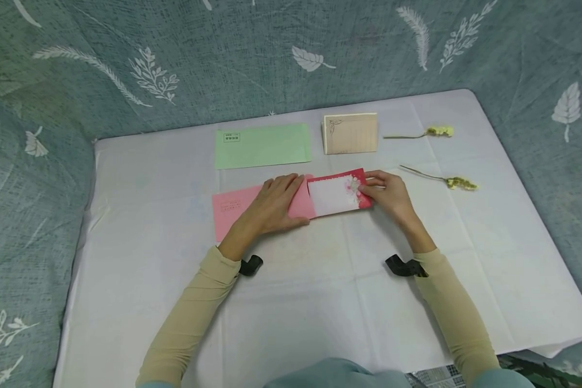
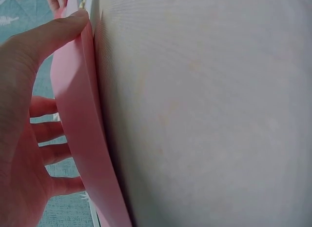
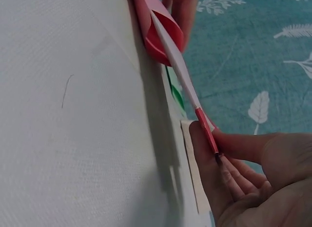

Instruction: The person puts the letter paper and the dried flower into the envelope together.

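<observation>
A pink envelope [image 1: 233, 207] lies at the middle of the table, its mouth towards the right. Across it lies my left hand [image 1: 274, 207], gripping it with the thumb at the near edge and the fingers at the far edge. In the right wrist view, the envelope's mouth [image 3: 165, 44] bulges open. A white card with a red border and printed flowers [image 1: 334, 195] sits partly inside the envelope, its right part outside. My right hand [image 1: 390, 194] pinches the card's right end between thumb and fingers. In the left wrist view, the thumb [image 2: 73, 23] presses along the envelope's edge.
A green envelope [image 1: 262, 146] lies flat behind the pink one. To its right stands a stack of beige lined cards [image 1: 351, 134]. Two yellow dried flower stems, an upper one [image 1: 438, 131] and a lower one [image 1: 461, 183], lie further right on the white tablecloth [image 1: 291, 302].
</observation>
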The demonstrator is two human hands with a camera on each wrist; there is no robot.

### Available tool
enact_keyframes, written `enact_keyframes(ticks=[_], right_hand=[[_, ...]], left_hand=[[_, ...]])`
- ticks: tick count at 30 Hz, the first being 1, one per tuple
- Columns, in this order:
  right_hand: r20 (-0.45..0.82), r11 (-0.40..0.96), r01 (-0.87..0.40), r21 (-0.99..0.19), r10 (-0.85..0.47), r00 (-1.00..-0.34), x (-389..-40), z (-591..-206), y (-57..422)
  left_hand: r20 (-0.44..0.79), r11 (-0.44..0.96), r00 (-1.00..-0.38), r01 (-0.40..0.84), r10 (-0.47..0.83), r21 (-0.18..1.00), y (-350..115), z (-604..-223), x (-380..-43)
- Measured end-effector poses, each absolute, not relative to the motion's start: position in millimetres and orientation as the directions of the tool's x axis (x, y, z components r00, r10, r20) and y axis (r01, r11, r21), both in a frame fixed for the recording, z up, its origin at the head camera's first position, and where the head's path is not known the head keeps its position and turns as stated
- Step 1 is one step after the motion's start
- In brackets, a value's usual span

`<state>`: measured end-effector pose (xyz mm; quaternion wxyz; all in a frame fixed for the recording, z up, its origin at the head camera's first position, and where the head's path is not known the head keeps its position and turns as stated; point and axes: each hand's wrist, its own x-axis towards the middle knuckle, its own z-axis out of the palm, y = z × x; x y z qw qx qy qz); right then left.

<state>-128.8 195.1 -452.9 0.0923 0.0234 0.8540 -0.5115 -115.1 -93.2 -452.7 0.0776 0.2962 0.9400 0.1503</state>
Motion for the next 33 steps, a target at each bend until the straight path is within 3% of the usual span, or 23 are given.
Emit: enact_keyframes(ticks=[14,22,33], right_hand=[[-0.166,0.469,0.096,-0.878,-0.11,-0.98,-130.4,-452.4,172.8],[-0.247,0.406,0.183,-0.895,-0.11,-0.963,-130.9,-452.2,173.0],[-0.266,0.396,0.209,-0.894,-0.095,-0.959,-135.7,-447.0,177.1]], left_hand=[[-0.066,0.778,-0.81,0.533,0.583,0.334,-93.4,-451.1,-116.1],[-0.068,0.776,-0.806,0.538,0.588,0.331,-93.5,-448.7,-116.1],[-0.096,0.791,-0.809,0.53,0.58,0.306,-94.1,-446.4,-120.8]])
